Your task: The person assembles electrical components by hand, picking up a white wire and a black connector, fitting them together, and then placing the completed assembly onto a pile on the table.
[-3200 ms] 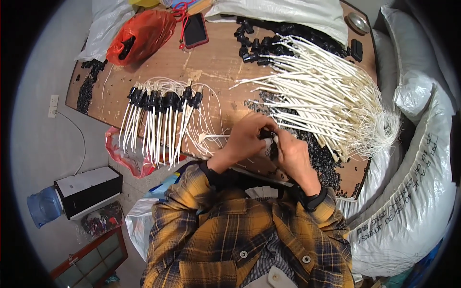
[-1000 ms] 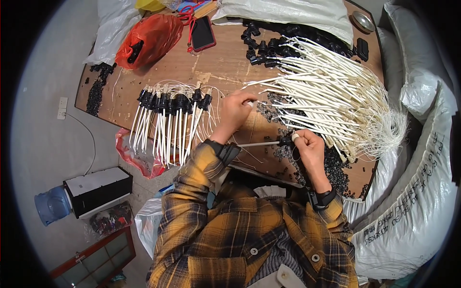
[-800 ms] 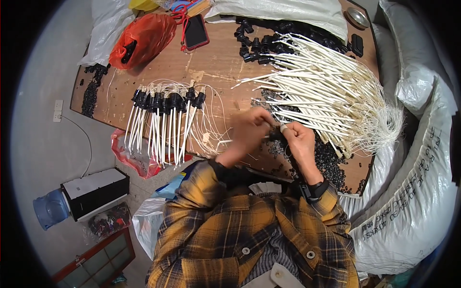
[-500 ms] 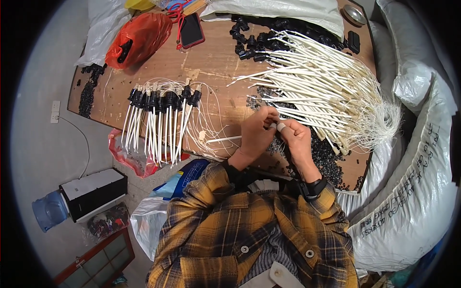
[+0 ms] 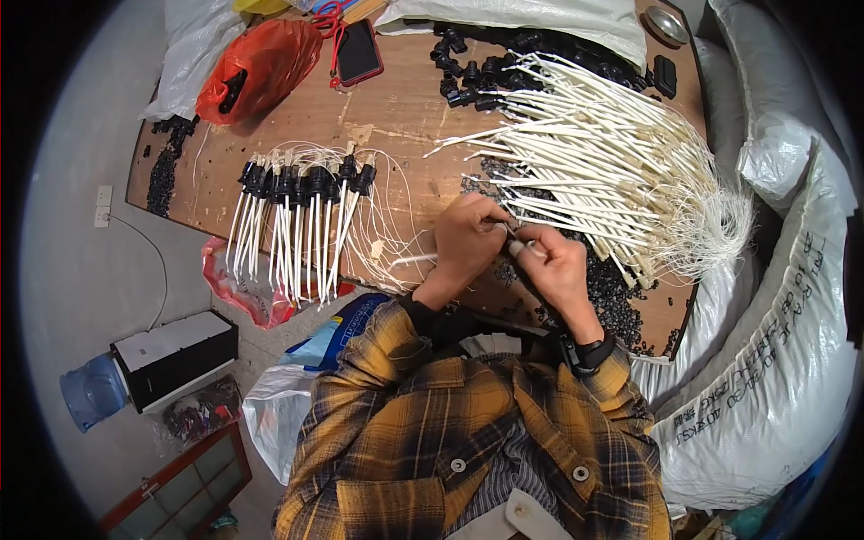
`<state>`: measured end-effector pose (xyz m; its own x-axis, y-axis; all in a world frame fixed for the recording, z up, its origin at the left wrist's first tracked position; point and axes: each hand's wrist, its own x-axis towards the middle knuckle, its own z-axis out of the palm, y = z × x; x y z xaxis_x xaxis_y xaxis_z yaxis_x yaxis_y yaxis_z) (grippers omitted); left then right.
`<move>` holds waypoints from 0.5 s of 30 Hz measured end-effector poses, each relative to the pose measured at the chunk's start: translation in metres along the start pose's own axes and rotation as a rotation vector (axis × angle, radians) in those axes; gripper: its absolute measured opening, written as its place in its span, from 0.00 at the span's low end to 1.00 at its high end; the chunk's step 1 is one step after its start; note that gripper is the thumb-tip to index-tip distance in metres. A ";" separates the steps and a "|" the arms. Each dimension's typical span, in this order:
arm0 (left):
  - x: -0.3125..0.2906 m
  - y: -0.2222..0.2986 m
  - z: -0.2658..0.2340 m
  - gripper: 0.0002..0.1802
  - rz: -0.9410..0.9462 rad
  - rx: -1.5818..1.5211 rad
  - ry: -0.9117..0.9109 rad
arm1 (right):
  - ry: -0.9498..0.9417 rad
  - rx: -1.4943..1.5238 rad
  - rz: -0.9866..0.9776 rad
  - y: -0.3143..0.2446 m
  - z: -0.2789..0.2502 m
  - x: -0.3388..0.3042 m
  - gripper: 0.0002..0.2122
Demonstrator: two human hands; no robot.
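My left hand (image 5: 468,241) is closed on a white sleeved wire (image 5: 416,259). One part of the wire sticks out on the left side of the hand, and the rest is hidden by my fingers. Close beside it, my right hand (image 5: 556,270) pinches at the fingertips, with white wraps on its thumb and finger; what lies in that pinch is too small to make out. The fingertips of both hands nearly meet over small black plastic pieces (image 5: 612,306). Beyond them lies a big bundle of white sleeved wires (image 5: 576,153).
At left, black sockets (image 5: 315,184) with white sleeved wires hang over the table edge. Farther back are a red plastic bag (image 5: 261,72), a phone (image 5: 359,52) and more black sockets (image 5: 490,70). Large white sacks (image 5: 765,360) line the right side. A metal dish (image 5: 664,27) stands far right.
My left hand has shifted a little to the left, and its fingers have re-bent near the right fingertips. Less of the wire shows on the left. The right hand has tilted slightly.
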<state>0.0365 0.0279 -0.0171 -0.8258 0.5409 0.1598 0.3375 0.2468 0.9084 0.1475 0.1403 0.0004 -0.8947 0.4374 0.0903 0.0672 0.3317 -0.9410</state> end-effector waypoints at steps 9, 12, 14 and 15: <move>0.017 0.013 -0.024 0.19 0.457 0.134 -0.202 | -0.078 0.317 0.387 -0.004 -0.019 0.005 0.09; 0.014 -0.001 -0.030 0.24 0.292 0.113 -0.389 | -0.025 -0.245 -0.089 -0.009 -0.017 0.002 0.08; 0.010 -0.002 -0.028 0.23 0.273 0.123 -0.377 | -0.076 -0.523 -0.311 -0.005 -0.019 0.003 0.09; 0.008 -0.002 -0.028 0.22 0.263 0.130 -0.369 | -0.102 -0.659 -0.426 -0.003 -0.020 0.003 0.10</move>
<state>0.0173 0.0095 -0.0066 -0.4967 0.8424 0.2089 0.5869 0.1487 0.7959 0.1530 0.1569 0.0104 -0.9361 0.0935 0.3391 -0.0708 0.8942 -0.4420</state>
